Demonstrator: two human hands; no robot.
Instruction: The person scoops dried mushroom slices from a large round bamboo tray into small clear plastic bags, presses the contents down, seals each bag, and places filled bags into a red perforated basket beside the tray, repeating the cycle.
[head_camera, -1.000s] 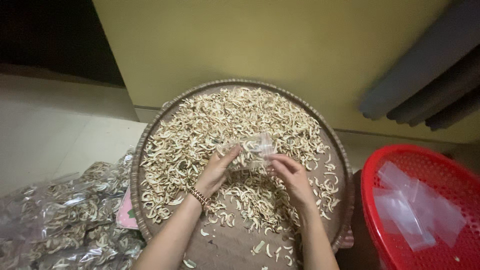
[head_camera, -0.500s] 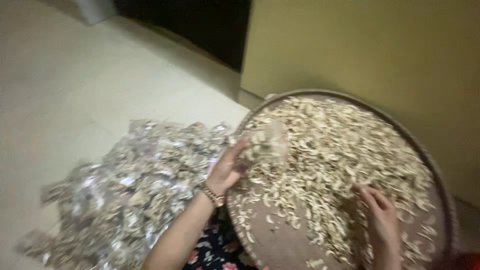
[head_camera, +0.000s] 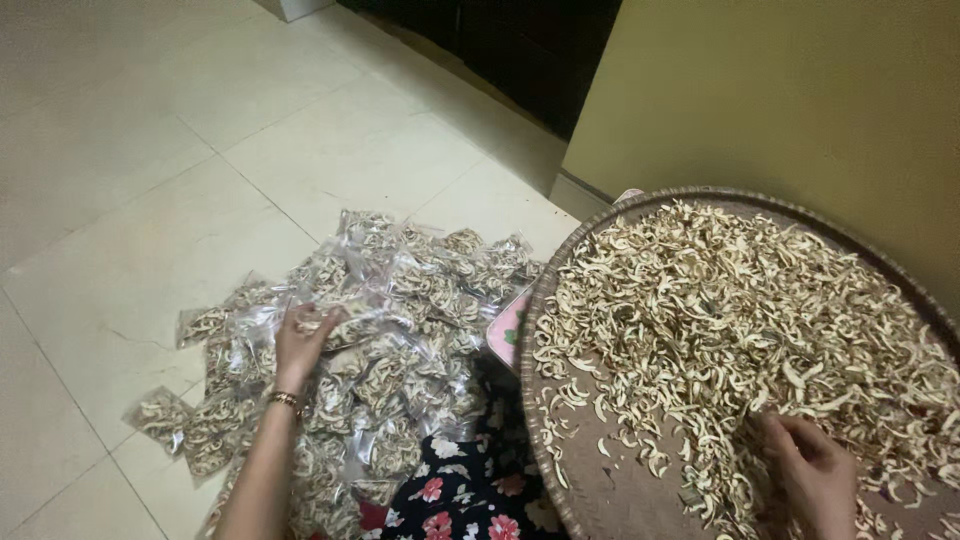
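Fingers of the left hand (head_camera: 300, 340) rest curled on a small filled bag atop the heap of clear bags (head_camera: 350, 340) on the floor at left. At near right, the right hand (head_camera: 810, 470) lies with fingers loosely together among pale dried strips (head_camera: 740, 310) spread thin across the round woven tray (head_camera: 545, 300), whether pinching any I cannot tell.

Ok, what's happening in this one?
A person sits on the tiled floor by a big round woven tray spread with pale dried curled strips. The left hand rests on a pile of small clear bags filled with the same strips, fingers on one bag. The right hand is down among the loose strips at the tray's near edge.
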